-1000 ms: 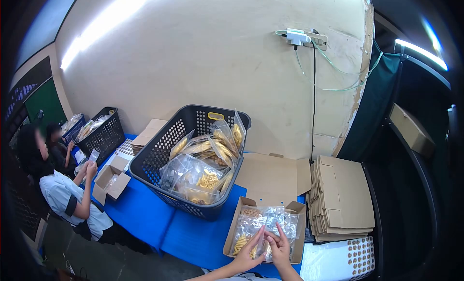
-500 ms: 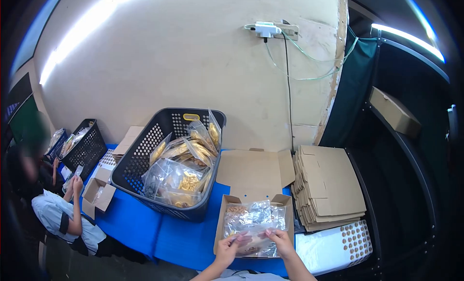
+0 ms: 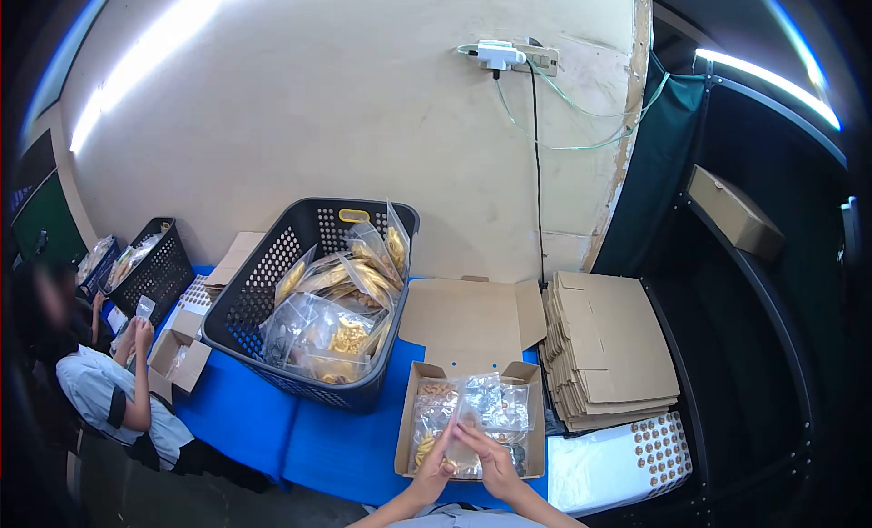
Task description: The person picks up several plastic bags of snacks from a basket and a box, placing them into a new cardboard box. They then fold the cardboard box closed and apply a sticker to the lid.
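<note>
Drawn together since the earlier frame, from a spread pose with clear plastic stretched between, to a peak of fingertips meeting above the open carton [image 3: 405, 428]. On the left hand [image 3: 434, 464], fingers long and nearly straight, angled up and inward; on the right hand [image 3: 495, 466], much the same, mirrored, with palms apart lower down. Between the two, clear plastic [image 3: 466, 457]; impossible to tell whether pinched by either or simply lying behind. Inside the carton, under and around the fingers, clear packets [image 3: 515, 410], with yellow curled pieces at the left and small brownish ones in the upper left corner. Folded back toward the wall, a flat cardboard lid [image 3: 468, 321]. To the left of the carton, on blue cloth [image 3: 341, 460], a large dark perforated basket [image 3: 234, 333], loaded with bags of golden snack-like pieces [image 3: 348, 337]. To the right, a tall stack of flattened cardboard [image 3: 631, 346], and in front of it a white sheet [image 3: 590, 464] with rows of round brown marks. At far left, beside a small open box [image 3: 188, 366], a co-worker [image 3: 95, 392] in a light shirt, holding up a small clear bag [image 3: 145, 307] with both hands.
</note>
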### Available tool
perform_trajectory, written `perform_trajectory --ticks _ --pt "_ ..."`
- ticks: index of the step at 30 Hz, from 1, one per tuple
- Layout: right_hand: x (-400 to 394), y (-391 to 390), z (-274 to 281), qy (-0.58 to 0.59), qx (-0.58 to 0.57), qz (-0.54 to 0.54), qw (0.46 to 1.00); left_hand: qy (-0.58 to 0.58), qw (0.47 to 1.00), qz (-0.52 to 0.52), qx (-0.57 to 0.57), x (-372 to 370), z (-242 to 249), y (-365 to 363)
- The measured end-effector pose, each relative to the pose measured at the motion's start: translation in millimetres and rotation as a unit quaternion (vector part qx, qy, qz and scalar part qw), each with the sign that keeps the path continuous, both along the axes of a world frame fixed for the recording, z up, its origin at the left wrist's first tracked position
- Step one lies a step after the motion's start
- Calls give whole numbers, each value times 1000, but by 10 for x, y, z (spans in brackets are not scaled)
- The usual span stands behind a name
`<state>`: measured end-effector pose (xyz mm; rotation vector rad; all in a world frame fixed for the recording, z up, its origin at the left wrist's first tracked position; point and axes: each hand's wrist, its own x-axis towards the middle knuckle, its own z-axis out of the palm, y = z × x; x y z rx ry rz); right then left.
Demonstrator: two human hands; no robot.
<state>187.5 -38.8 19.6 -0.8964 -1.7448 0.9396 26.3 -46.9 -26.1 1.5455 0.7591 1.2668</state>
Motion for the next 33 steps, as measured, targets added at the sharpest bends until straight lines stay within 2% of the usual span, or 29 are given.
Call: perform_trajectory --ticks 1,3,4,5,6,10,11,13,15,17,20,21,24,25,27,29,31,33 --pt "-14 -14 21 21 21 19 999 0 1000 0 2 36 186 -15" --pt "31 29 79 -14 56 -5 998 -73 995 43 -47 150 505 -106" --pt "62 58 45 -20 26 -44 999 -51 989 96 -97 168 447 -120" --pt "69 106 -15 -26 -4 -83 996 -50 989 97 -99 173 404 -140" --pt "10 196 -290 145 -40 -97 984 -51 988 88 -116 171 373 -143" --pt "33 276 -99 194 -57 -170 964 -9 994 54 -93 50 544 -73" --pt "91 264 -185 192 -58 -169 965 19 995 30 -88 19 589 -90" --pt "184 234 -195 151 -165 -49 973 42 993 30 -105 -58 671 -106" --pt "182 154 -185 153 -177 -79 969 124 981 5 -148 -173 569 -65" --pt "193 126 -191 79 -137 -110 981 97 986 -8 -134 -231 165 5" --pt "222 120 -41 89 -188 -64 976 62 987 -42 -143 -389 -29 46" --pt "227 117 -37 89 -188 -63 976 56 983 -63 -165 -427 -36 50" --pt "245 124 -20 122 -221 -7 968 21 978 -120 -169 -445 461 31" --pt "254 128 -7 125 -221 -15 967 22 978 -118 -169 -455 411 36" --pt "256 159 53 128 -221 -21 966 -5 988 66 -138 -471 251 92" --pt "251 220 153 235 -230 -94 940 5 991 81 -102 -505 157 185" --pt "233 239 40 240 -231 -84 939 15 993 95 -68 -466 146 186" --pt "96 192 -45 194 -218 -115 949 245 969 -32 -14 -238 113 140"
